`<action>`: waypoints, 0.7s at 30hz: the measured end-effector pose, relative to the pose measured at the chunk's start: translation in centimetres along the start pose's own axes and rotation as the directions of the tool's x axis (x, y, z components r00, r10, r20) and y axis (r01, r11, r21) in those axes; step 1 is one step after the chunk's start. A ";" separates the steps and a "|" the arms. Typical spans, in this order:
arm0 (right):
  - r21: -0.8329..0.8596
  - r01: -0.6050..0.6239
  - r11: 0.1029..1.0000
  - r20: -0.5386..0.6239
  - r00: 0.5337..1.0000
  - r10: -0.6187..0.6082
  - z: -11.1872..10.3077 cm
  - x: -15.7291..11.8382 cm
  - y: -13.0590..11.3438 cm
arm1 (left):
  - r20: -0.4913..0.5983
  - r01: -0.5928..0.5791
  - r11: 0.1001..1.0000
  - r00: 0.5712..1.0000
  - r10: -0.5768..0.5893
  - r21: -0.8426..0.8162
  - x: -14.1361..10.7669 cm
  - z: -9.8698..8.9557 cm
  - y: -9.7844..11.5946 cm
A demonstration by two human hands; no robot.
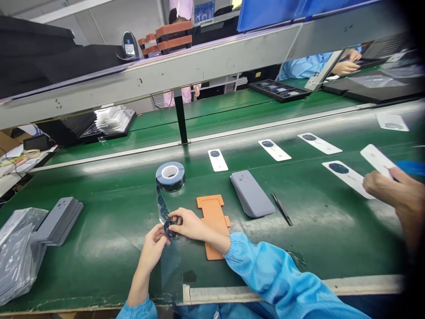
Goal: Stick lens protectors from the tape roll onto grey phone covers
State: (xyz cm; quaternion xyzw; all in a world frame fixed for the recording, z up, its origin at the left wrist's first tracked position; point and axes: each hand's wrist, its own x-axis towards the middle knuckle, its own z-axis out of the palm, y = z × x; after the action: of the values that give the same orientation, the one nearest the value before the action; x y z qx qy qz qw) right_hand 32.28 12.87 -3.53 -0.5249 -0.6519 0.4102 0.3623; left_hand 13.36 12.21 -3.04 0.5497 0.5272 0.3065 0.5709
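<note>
Between my two hands is a dark round sticker (169,229) at the loose end of a clear strip. My left hand (155,243) pinches the strip's edge from the left. My right hand (186,223) grips the sticker with thumb and finger from the right. The strip runs back to a roll of stickers (170,176) that lies flat behind my hands. Under my right forearm, partly hidden, is an orange jig plate (212,212). Right of it sit a stack of grey phone-shaped sheets (252,195) and black tweezers (282,209).
White cards (274,149), several with dark round stickers, lie along the back and right. A co-worker's hand (392,186) holds another card at far right. Grey sheets (61,221) and a plastic bag (23,248) are at left. A metal beam (199,66) crosses above the bench.
</note>
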 end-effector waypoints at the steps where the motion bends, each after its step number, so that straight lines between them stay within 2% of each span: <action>1: -0.004 0.002 1.000 0.004 1.000 -0.002 0.0 0.0 0.1 | 0.013 0.001 1.000 1.000 -0.001 0.010 0.2 0.0 0.5; 7: 0.011 0.002 1.000 -0.041 0.999 -0.002 -0.3 -0.3 0.0 | 0.071 0.013 1.000 0.997 -0.013 0.002 0.6 0.2 1.6; 10: 0.033 -0.013 0.999 -0.082 0.997 0.016 -0.5 -0.4 0.0 | 0.151 0.015 0.999 0.988 -0.022 0.048 1.3 -0.7 1.6; 12: 0.045 -0.011 0.999 -0.111 0.994 0.016 -0.6 -0.6 -0.2 | 0.165 0.002 0.996 0.986 -0.016 0.088 2.7 -1.7 2.0; 13: 0.048 -0.013 0.999 -0.127 0.992 0.019 -0.8 -0.8 -0.4 | 0.126 -0.011 0.994 0.992 -0.003 0.105 3.8 -2.1 2.4; 15: 0.053 -0.012 0.999 -0.148 0.989 0.019 -1.2 -1.4 -1.0 | -0.084 -0.043 0.986 0.995 0.057 0.158 6.9 -2.7 3.7; 16: 0.058 -0.003 0.998 -0.150 0.989 0.012 -1.4 -1.9 -1.4 | -0.205 -0.051 0.974 0.974 0.098 0.222 8.7 -2.8 4.6; 17: 0.064 0.011 0.998 -0.144 0.990 -0.002 -1.7 -2.5 -1.8 | -0.273 -0.056 0.952 0.951 0.142 0.299 10.7 -2.7 5.5; 19: 0.080 0.047 0.996 -0.121 0.992 -0.037 -2.3 -4.0 -2.6 | -0.314 -0.038 0.896 0.929 0.194 0.442 14.6 -1.9 7.1; 21: 0.106 0.062 0.992 -0.077 0.996 -0.054 -3.1 -5.5 -3.1 | -0.296 -0.038 0.831 0.925 0.240 0.555 17.8 -0.9 8.1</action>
State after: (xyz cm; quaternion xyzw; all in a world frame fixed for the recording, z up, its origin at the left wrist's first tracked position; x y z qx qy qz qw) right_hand 34.88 7.60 0.34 -0.4999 -0.6299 0.4146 0.4259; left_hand 18.91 30.72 0.07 0.6610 0.6436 0.2807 0.2647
